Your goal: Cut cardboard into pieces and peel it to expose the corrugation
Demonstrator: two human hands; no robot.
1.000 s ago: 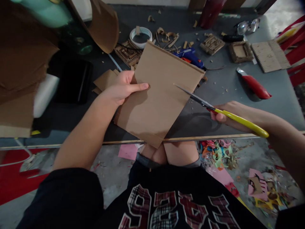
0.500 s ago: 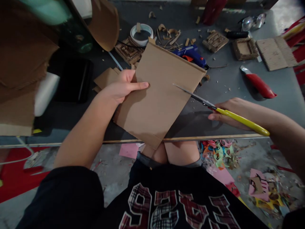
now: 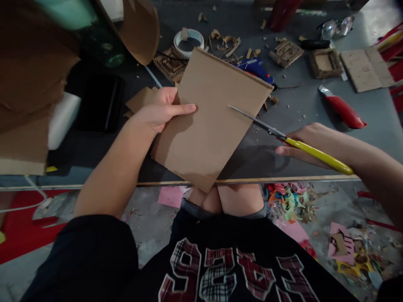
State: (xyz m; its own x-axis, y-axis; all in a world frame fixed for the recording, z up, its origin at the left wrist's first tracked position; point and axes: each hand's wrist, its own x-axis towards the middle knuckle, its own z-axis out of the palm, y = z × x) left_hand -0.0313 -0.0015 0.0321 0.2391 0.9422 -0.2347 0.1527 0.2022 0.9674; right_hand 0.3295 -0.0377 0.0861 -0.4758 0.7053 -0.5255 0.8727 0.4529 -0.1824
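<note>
Far L, at 9 o'c from my cardboard sheet (image 3: pixel 208 134) (12 = straight away from me): big torn cardboard piece (image 3: pixel 25 121), then a white item (image 3: pixel 64 121) & a flat black item (image 3: pixel 99 102). At 10, green see-thru container (image 3: pixel 108 54); approx 10:30, curved brown cardboard (image 3: pixel 143 35). Small offcuts (image 3: pixel 138 100) peek out at 9, just past my L hand (image 3: pixel 163 111).

That hand's closed on the sheet's L edge, thumb flat on top; fingers underneath hidden, can't tell their pos. Ridged square (image 3: pixel 170 67) at 10:30, tape roll (image 3: pixel 189 53) at 11, touching or nearly.

Sheet's mid-view, tilted, w/ a strip along its far edge, approx 1 o'c; near corner at 6 overhangs the desk (image 3: pixel 315 102) edge above my knees. Blue glue gun (image 3: pixel 260 69), 1:30, partly behind it.

Scissors (image 3: pixel 317 155) come in from 3: one blade lies over the sheet, tip well in from the R edge; can't tell where the other blade is. Paper scraps (image 3: pixel 296 201) on floor, 4 o'c. My R hand (image 3: pixel 310 140), btwn 3 & 4, is wrapped round the handles, thumb stuck out; finger pos. in the loops hidden. Past it: small frame (image 3: pixel 336 67) at 2, red cutter (image 3: pixel 344 111) at 3.
</note>
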